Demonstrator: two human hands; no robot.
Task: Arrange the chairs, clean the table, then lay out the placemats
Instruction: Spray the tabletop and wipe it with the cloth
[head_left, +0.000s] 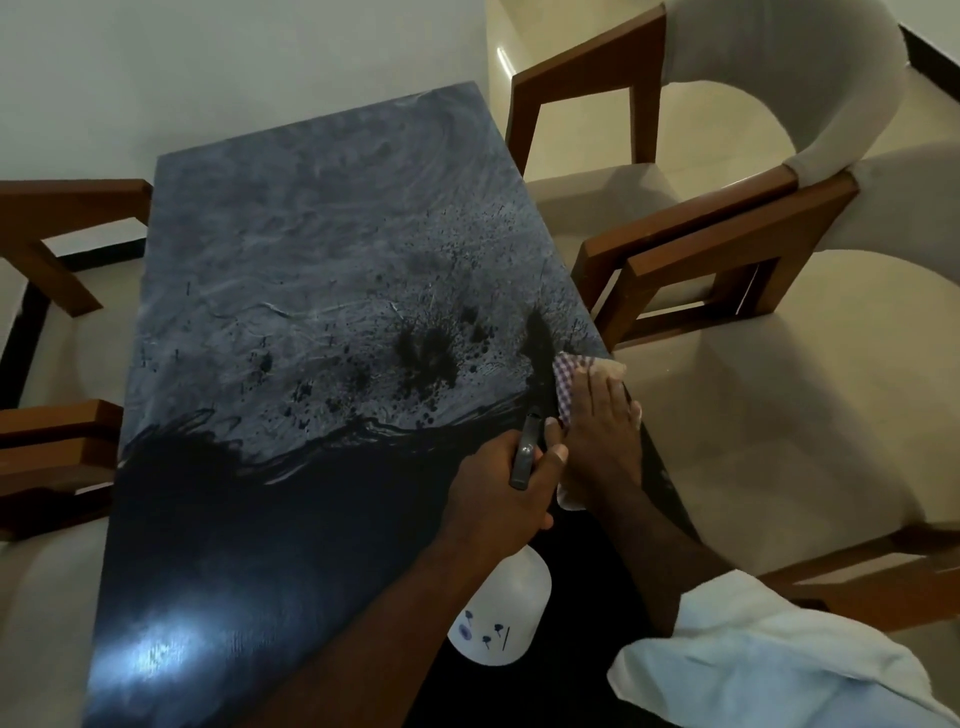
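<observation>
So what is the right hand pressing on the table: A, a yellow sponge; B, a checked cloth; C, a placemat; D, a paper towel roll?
B: the right hand lies flat on a checked cloth at the table edge, while the left hand holds the spray bottle.

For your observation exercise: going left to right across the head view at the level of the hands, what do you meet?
Brown wooden chair arm → dark wet tabletop → left hand gripping the grey spray trigger → right hand pressing the checked cloth → cream upholstered chair seat.
</observation>
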